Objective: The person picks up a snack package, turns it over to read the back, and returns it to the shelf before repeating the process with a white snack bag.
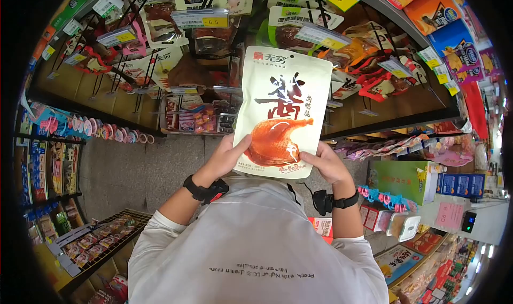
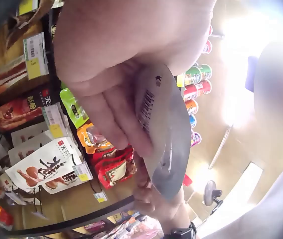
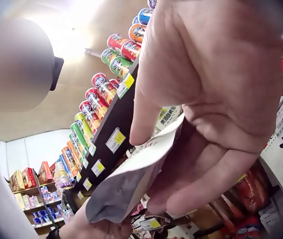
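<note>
A cream-coloured food packet (image 1: pixel 283 111) with dark lettering and a picture of a roasted leg is held upright in front of the torso. The left hand (image 1: pixel 227 157) grips its lower left edge, thumb on the front. At the lower right edge the right hand (image 1: pixel 328 164) pinches it, thumb on the printed face. In the left wrist view the left hand (image 2: pixel 126 64) has its fingers against the back of the packet (image 2: pixel 164 129). The right wrist view shows the right hand (image 3: pixel 211 94) around the packet (image 3: pixel 136 169), its fingers behind.
Hanging packets (image 1: pixel 291 29) with price tags fill the rack ahead. Boxes (image 1: pixel 398 181) stand at the right, and a low wire rack (image 1: pixel 104 240) of snacks is at the lower left. Tiled floor (image 1: pixel 117 170) shows at the left. Canisters (image 3: pixel 101 89) line a shelf.
</note>
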Motion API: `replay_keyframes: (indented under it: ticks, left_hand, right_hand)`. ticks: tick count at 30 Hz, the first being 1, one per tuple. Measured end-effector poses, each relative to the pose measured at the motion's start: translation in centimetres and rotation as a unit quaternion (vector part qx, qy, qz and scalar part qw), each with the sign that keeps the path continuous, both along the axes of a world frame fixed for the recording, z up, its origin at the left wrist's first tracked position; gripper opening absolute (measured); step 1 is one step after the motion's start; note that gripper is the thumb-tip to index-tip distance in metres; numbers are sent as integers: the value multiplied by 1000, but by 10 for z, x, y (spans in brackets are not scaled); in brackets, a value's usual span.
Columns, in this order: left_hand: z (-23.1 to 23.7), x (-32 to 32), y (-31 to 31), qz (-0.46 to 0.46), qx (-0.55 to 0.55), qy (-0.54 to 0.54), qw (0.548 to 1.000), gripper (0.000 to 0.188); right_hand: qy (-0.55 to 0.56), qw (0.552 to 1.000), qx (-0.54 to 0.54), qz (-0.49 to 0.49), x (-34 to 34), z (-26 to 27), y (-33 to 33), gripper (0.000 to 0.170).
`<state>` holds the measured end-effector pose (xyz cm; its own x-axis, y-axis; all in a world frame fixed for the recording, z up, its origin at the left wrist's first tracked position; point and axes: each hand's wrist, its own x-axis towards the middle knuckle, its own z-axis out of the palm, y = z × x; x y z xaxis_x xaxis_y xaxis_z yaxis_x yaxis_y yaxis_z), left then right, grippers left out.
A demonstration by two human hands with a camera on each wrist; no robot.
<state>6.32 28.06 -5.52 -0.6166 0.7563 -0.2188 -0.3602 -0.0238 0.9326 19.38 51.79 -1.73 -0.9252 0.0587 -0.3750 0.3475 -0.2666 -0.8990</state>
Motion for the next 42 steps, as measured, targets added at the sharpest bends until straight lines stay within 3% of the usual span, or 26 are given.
replay_keyframes:
  ticks: [3,15,18,20,23,26,29,42]
  left_hand:
    - [2,3,4,29,5,-38,999,38]
    - [4,5,2,65,-21,12,998,37]
    - [0,6,-2,58,-17,2,998,36]
    - [-1,9,-5,46,-26,20,998,35]
    - [-1,11,-12,15,-23,21,999,32]
    - [3,11,-17,18,-45,69,996,30]
    - [8,15,-18,66,-15,74,995,30]
    - [4,20,-20,108,20,54,993,30]
  right_hand:
    - [-4,1000,-7,4,-1,-8,-5,35]
    - [35,999,20,-32,0,0,-18,38]
    - [27,998,-1,-63,0,-5,-21,39]
    - [28,988,-94,-119,-2,-7,-27,36]
    - [41,984,-92,-145,-5,-4,-36,32]
    - [48,987,-83,-132,-5,-12,-38,33]
    - [40,986,-90,-133,-6,-9,-43,30]
    - [38,989,-66,-129,-5,-12,-48,32]
